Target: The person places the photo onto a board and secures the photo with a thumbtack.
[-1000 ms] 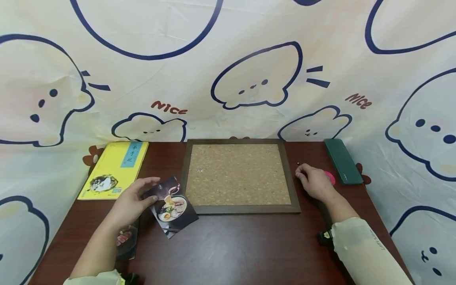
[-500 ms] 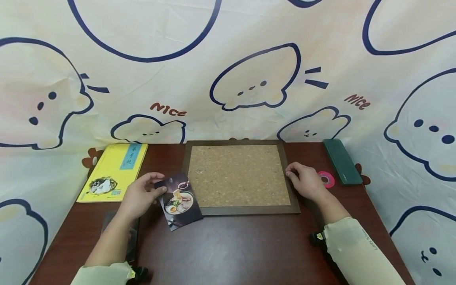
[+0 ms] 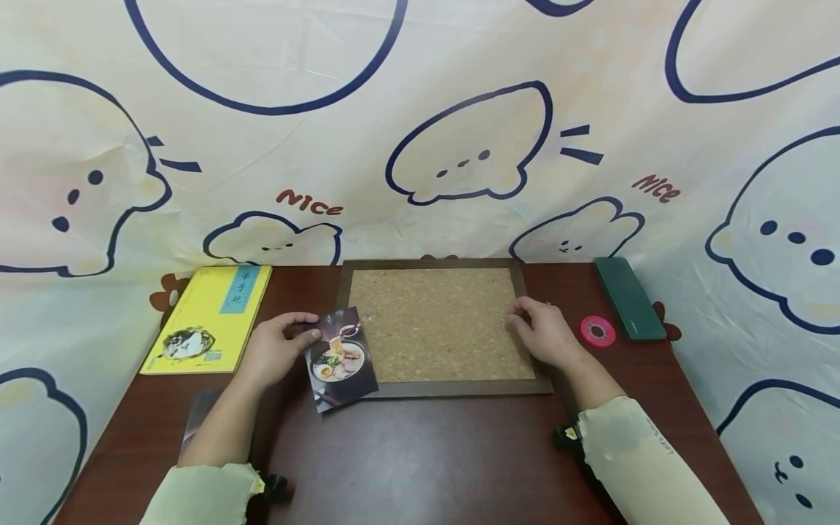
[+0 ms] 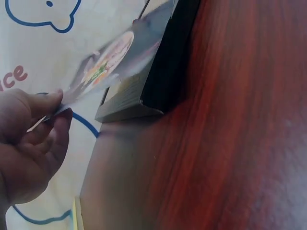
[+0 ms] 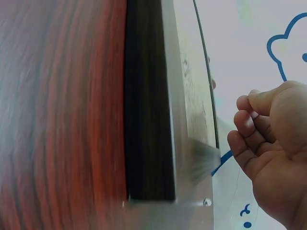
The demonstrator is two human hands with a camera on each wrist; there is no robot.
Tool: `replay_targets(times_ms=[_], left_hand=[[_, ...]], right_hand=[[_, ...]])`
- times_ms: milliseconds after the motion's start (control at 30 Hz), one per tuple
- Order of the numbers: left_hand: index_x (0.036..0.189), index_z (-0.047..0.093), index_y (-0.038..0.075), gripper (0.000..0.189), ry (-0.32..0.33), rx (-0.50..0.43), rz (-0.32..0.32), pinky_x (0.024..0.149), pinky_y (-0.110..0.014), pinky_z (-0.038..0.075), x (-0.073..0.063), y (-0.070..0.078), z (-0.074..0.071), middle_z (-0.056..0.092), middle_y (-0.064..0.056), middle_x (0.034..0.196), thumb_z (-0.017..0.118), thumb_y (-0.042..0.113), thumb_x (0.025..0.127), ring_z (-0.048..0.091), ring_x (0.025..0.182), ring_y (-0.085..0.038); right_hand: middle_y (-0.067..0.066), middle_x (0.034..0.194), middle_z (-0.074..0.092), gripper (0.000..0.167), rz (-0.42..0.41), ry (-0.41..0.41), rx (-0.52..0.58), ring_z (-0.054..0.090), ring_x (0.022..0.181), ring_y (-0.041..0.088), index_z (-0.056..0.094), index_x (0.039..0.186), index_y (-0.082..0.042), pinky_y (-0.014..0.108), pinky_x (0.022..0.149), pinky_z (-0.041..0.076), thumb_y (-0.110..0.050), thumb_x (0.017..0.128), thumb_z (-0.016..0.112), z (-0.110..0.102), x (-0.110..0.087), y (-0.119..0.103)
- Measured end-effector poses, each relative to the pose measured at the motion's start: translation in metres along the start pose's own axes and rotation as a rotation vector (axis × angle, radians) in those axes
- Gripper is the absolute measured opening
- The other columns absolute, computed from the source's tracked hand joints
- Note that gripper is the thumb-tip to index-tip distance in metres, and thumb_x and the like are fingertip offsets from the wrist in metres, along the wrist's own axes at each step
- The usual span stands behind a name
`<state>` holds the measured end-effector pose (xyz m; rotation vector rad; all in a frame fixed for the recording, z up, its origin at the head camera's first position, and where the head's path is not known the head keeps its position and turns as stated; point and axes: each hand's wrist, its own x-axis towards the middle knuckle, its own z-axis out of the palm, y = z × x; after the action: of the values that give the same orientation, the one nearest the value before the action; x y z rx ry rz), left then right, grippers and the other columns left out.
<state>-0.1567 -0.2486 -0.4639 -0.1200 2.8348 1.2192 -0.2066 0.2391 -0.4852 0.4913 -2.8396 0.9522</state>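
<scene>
In the head view my left hand (image 3: 270,352) pinches the left edge of a photo card (image 3: 341,362) showing a bowl of noodles. The card is tilted, its right part over the lower left corner of a framed cork board (image 3: 436,324). The left wrist view shows the card (image 4: 103,64) held between thumb and fingers. My right hand (image 3: 545,334) is over the board's right edge. Its thumb and forefinger meet, the other fingers curled, in the right wrist view; whether something tiny sits between the tips is hidden. A tiny shiny thing (image 5: 207,202) lies beside the board.
A yellow book (image 3: 210,313) lies at the left. Another dark card (image 3: 198,415) is partly covered by the left forearm. On the right are a pink ring-shaped roll (image 3: 598,331) and a dark green box (image 3: 628,299). A printed cloth (image 3: 459,58) hangs behind the table.
The left hand has carried the photo card right and up onto the board's lower left corner, turning it more upright. The right hand has moved left from beside the pink roll to over the board's edge.
</scene>
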Motion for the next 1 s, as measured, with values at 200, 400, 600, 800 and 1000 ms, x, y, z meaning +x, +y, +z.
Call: replay_targets(times_ms=[200, 400, 600, 800, 1000], left_hand=[[0.142, 0.061, 0.016, 0.047, -0.062, 0.008, 0.06, 0.082, -0.044, 0.048, 0.007, 0.01, 0.002, 0.059, -0.016, 0.13, 0.071, 0.014, 0.096, 0.054, 0.106, -0.034], [0.147, 0.057, 0.018, 0.054, -0.08, -0.011, 0.068, 0.075, -0.04, 0.049, 0.013, 0.018, 0.009, 0.058, -0.015, 0.131, 0.069, 0.008, 0.095, 0.055, 0.097, -0.032], [0.144, 0.059, 0.019, 0.049, -0.029, -0.038, 0.078, 0.078, -0.039, 0.053, 0.022, 0.023, 0.018, 0.062, -0.013, 0.128, 0.071, 0.01, 0.097, 0.059, 0.101, -0.031], [0.134, 0.065, 0.017, 0.038, -0.014, -0.094, 0.052, 0.077, -0.038, 0.058, 0.033, 0.024, 0.03, 0.065, -0.012, 0.122, 0.07, 0.008, 0.097, 0.065, 0.099, -0.03], [0.13, 0.067, 0.014, 0.033, -0.013, -0.151, 0.019, 0.071, -0.035, 0.06, 0.045, 0.025, 0.045, 0.064, -0.013, 0.121, 0.07, 0.007, 0.098, 0.065, 0.097, -0.029]], right_hand=[[0.005, 0.097, 0.072, 0.01, -0.006, -0.003, 0.026, 0.064, 0.086, 0.021, 0.069, 0.109, -0.009, 0.044, 0.081, 0.053, -0.015, 0.102, 0.067, 0.006, 0.007, -0.011], [0.005, 0.098, 0.073, 0.009, -0.03, 0.015, 0.04, 0.067, 0.09, 0.021, 0.07, 0.108, -0.009, 0.044, 0.081, 0.056, -0.013, 0.101, 0.067, 0.015, 0.014, -0.02], [0.004, 0.098, 0.074, 0.008, -0.048, 0.04, 0.038, 0.068, 0.09, 0.022, 0.071, 0.106, -0.009, 0.044, 0.081, 0.055, -0.015, 0.101, 0.068, 0.026, 0.022, -0.029], [0.003, 0.1, 0.073, 0.01, -0.025, 0.011, 0.057, 0.067, 0.094, 0.021, 0.071, 0.108, -0.011, 0.043, 0.084, 0.054, -0.017, 0.103, 0.065, 0.038, 0.032, -0.036], [0.004, 0.102, 0.074, 0.013, -0.013, -0.016, 0.081, 0.067, 0.094, 0.022, 0.071, 0.109, -0.01, 0.043, 0.084, 0.055, -0.019, 0.104, 0.064, 0.048, 0.041, -0.046]])
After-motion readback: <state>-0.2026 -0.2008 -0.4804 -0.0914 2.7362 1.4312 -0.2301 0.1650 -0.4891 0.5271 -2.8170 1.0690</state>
